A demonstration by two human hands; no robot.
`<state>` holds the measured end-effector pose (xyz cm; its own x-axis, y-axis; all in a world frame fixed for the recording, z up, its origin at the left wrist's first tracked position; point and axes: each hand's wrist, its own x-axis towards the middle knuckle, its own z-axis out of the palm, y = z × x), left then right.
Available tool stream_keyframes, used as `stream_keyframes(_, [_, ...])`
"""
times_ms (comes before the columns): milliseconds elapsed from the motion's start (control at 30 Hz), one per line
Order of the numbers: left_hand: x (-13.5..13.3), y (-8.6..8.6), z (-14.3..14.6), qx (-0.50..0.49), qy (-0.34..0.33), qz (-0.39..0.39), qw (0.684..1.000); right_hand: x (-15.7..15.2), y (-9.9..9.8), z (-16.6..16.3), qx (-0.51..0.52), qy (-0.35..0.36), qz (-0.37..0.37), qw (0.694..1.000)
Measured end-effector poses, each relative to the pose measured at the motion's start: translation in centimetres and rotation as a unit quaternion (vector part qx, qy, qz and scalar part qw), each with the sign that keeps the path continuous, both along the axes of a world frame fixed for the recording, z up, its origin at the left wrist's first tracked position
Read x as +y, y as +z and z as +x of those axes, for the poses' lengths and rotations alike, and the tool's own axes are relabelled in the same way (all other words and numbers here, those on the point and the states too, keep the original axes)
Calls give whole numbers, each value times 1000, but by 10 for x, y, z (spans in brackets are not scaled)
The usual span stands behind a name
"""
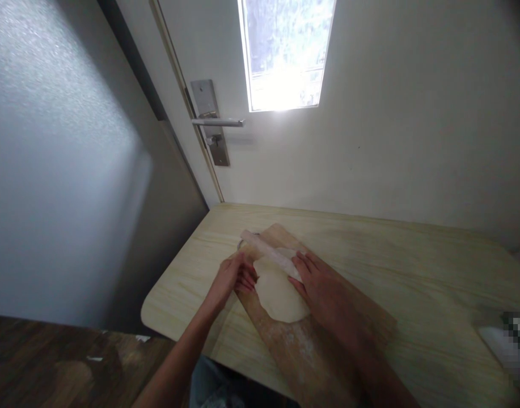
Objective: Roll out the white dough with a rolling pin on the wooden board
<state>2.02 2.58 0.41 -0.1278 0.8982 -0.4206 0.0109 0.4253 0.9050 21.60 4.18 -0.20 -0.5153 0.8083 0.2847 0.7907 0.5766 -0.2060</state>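
Observation:
A flat round of pale dough [280, 294] lies on a floured wooden board [302, 351] set on a light wooden table [413, 266]. A pale rolling pin [268, 253] rests across the far edge of the dough. My right hand [317, 280] lies flat on the pin's near end, fingers stretched out. My left hand [234, 277] is at the dough's left edge, fingers curled and touching the rim of the dough.
A white door with a metal lever handle [217, 122] and a bright window pane [285, 51] stands behind the table. A grey wall is on the left, dark wood floor [51, 362] below. A blurred object [506, 340] sits at the table's right edge.

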Motion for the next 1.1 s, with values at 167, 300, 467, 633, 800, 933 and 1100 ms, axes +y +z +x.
stream_keyframes(167, [0,-4,-9,31,-78,5,996,1,-3,1,24,3,7,1000])
stream_keyframes(300, [-2,-1,-12,174,-153,183,955,1,0,2,43,5,-3,999])
stream_keyframes(467, [7,-3,-21,373,-236,353,825,1,9,1,86,-12,-48,995])
stream_keyframes(633, [25,-4,-26,320,-307,440,780,5,10,5,179,-14,-85,980])
stream_keyframes(800, [32,36,-13,236,-439,405,766,15,6,12,236,43,-147,960])
stream_keyframes(933, [36,57,5,174,-506,314,784,17,9,11,244,71,-102,962])
stream_keyframes(1100, [38,39,23,101,-398,262,873,-2,24,7,234,115,-79,962])
